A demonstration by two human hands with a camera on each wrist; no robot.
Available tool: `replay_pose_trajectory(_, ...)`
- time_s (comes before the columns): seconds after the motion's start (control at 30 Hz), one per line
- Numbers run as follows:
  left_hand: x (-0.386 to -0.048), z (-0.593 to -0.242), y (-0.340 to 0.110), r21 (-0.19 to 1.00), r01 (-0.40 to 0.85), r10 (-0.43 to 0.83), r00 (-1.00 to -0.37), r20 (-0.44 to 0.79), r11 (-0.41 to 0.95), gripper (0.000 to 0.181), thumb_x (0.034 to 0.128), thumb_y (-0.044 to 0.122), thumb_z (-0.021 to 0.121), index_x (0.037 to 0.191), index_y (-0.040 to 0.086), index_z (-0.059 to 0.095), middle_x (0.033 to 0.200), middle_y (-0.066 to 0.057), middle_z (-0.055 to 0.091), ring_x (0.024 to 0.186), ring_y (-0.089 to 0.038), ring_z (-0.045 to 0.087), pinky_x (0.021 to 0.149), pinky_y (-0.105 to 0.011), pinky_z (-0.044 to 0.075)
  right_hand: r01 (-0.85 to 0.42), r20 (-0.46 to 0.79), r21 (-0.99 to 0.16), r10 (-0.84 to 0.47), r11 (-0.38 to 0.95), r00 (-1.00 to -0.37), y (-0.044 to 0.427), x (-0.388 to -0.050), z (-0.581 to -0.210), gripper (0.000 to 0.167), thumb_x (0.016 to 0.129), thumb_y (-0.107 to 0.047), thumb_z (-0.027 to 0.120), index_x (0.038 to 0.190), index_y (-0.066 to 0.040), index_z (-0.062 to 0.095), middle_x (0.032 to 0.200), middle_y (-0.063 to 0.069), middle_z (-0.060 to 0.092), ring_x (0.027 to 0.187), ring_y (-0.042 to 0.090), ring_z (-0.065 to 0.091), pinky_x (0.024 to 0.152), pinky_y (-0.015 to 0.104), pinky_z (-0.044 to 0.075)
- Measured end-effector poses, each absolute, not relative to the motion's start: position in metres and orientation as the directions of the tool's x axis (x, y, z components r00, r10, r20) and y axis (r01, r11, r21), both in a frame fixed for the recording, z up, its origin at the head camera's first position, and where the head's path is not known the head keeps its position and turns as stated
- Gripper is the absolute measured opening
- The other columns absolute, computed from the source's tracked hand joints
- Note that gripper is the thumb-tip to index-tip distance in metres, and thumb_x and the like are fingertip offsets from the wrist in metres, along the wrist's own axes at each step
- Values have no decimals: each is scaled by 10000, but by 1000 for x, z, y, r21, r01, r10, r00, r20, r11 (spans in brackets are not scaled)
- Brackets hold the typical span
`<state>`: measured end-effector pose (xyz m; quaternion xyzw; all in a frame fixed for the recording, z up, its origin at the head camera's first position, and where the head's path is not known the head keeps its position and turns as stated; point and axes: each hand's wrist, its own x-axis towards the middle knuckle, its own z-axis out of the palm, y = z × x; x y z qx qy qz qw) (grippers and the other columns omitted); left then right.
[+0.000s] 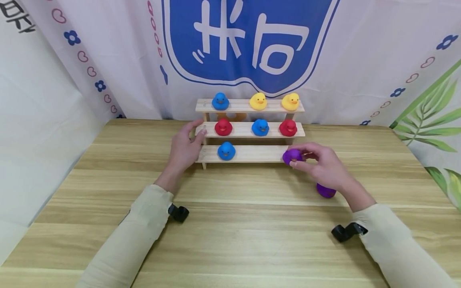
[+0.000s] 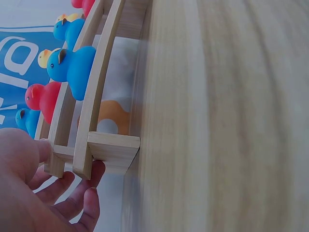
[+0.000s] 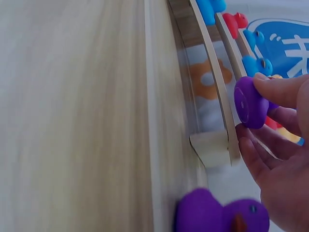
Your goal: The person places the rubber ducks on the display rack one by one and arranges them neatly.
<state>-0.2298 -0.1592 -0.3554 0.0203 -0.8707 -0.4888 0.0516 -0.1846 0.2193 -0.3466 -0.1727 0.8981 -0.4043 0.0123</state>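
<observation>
A three-step wooden rack (image 1: 257, 153) stands at the back of the table, with rubber ducks on every step. My left hand (image 1: 185, 147) holds the rack's left end; in the left wrist view its thumb lies on the middle board and its fingers touch the board ends from below. At the right end of the lowest step, my right hand (image 1: 324, 164) pinches a purple duck (image 1: 292, 156) between thumb and fingers. The right wrist view shows that duck's flat base (image 3: 247, 100) tilted, close to the board. A blue duck (image 1: 226, 151) sits on the lowest step's left part.
On the table beneath my right wrist stands a second purple duck (image 1: 326, 190). The middle step carries a red duck (image 1: 223, 127), a blue one and another red one. Up top are a blue duck (image 1: 220, 101) and two yellow ones. A printed curtain (image 1: 137, 80) hangs behind.
</observation>
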Motion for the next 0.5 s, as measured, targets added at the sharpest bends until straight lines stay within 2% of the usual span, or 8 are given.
replay_pose_trajectory(0.17, -229, -356, -159, 852, 13, -85, -994, 67, 523, 497, 1116, 353, 544, 1593, 229, 489, 1697, -56, 421, 1480, -295, 456, 1176, -502, 501, -354, 180, -730, -335, 585, -925, 206, -187, -349, 313, 974, -138, 782, 1280, -90, 738, 1307, 95, 679, 1074, 241, 647, 938, 284, 557)
replay_pose_trajectory(0.27, -229, -355, -159, 850, 15, -84, -994, 70, 526, 496, 1117, 357, 541, 1594, 229, 488, 1697, -57, 421, 1488, -301, 450, 1189, -508, 488, -358, 186, -736, -336, 575, -923, 200, -189, -351, 319, 971, -142, 786, 1282, -88, 735, 1295, 94, 672, 1080, 236, 643, 930, 245, 560)
replay_pose_trajectory(0.37, -229, -355, -159, 849, 15, -86, -994, 71, 528, 497, 1118, 360, 538, 1594, 230, 487, 1696, -58, 421, 1488, -309, 445, 1202, -510, 474, -355, 179, -741, -343, 570, -922, 193, -191, -352, 335, 976, -150, 783, 1299, -80, 723, 1284, 103, 669, 1097, 245, 639, 969, 303, 578)
replay_pose_trajectory(0.5, -229, -355, -159, 851, 3, -91, -994, 60, 525, 499, 1117, 362, 538, 1598, 242, 482, 1701, -51, 414, 1449, -302, 463, 1165, -495, 512, -358, 168, -743, -360, 565, -918, 183, -192, -352, 346, 990, -170, 768, 1321, -89, 710, 1272, 112, 686, 1113, 264, 645, 1002, 428, 579)
